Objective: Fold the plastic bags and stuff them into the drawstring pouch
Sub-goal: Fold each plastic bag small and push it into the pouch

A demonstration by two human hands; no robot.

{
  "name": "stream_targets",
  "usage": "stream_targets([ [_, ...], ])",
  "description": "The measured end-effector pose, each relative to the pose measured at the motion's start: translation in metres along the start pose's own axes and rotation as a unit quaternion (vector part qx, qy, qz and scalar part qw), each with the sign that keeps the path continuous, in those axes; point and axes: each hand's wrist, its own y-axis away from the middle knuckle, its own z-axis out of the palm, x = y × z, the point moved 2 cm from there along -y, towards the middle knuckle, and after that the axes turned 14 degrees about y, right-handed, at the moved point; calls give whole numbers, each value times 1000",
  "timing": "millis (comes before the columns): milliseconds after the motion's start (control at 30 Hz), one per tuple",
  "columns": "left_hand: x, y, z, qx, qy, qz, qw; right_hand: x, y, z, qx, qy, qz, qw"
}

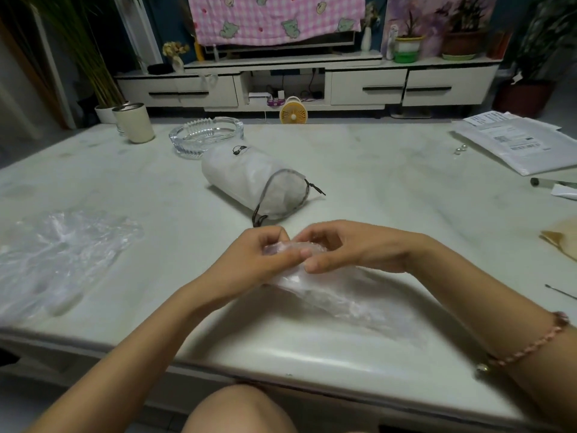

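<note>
A clear plastic bag lies in a long folded strip on the pale table, running from my hands toward the near right edge. My left hand and my right hand meet at its far end, and both pinch the bunched plastic with curled fingers. Just beyond my hands lies the white drawstring pouch on its side, bulging, its grey-rimmed mouth turned toward me and to the right, dark cord ends trailing. A second clear plastic bag is spread flat at the left of the table.
A glass ashtray sits behind the pouch, with a cream cup to its left. Papers and a mailer cover the far right corner, a pen and a brown bag lie at the right edge. A small yellow fan stands beyond the table.
</note>
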Motion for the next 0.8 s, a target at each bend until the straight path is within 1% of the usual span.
stream_targets([
  [67, -4, -12, 5, 5, -12, -15, 1000, 13, 8, -5, 16, -23, 0, 1000],
  [100, -5, -20, 7, 24, -24, -11, 999, 19, 15, -12, 28, -13, 7, 999],
  [167, -6, -37, 12, 98, -26, 31, 994, 28, 27, -29, 49, -2, 31, 998],
  [233, -9, -55, 24, 179, 62, 58, 980, 37, 37, -50, 91, -44, 50, 994],
  [267, -12, -62, 32, 189, 114, 43, 974, 40, 40, -59, 124, -74, 54, 988],
  [300, -16, -67, 41, 172, 157, 6, 972, 42, 41, -64, 158, -96, 57, 981],
  [367, -26, -78, 64, 85, 218, -76, 969, 49, 41, -73, 215, -115, 64, 968],
  [400, -29, -80, 70, 52, 226, -98, 968, 51, 38, -74, 233, -119, 67, 963],
  [433, -29, -82, 75, 33, 229, -96, 968, 51, 36, -73, 246, -120, 72, 959],
  [467, -31, -84, 78, 33, 233, -85, 968, 52, 35, -73, 251, -117, 77, 958],
  [567, -32, -85, 75, 77, 202, -41, 976, 51, 30, -66, 239, -138, 71, 959],
  [633, -35, -83, 75, 70, 182, -20, 981, 52, 25, -61, 231, -148, 56, 960],
  [700, -36, -81, 77, 59, 165, -17, 984, 48, 22, -59, 239, -160, 36, 957],
  [800, -34, -80, 74, 68, 196, -30, 978, 46, 23, -61, 268, -149, 28, 951],
])
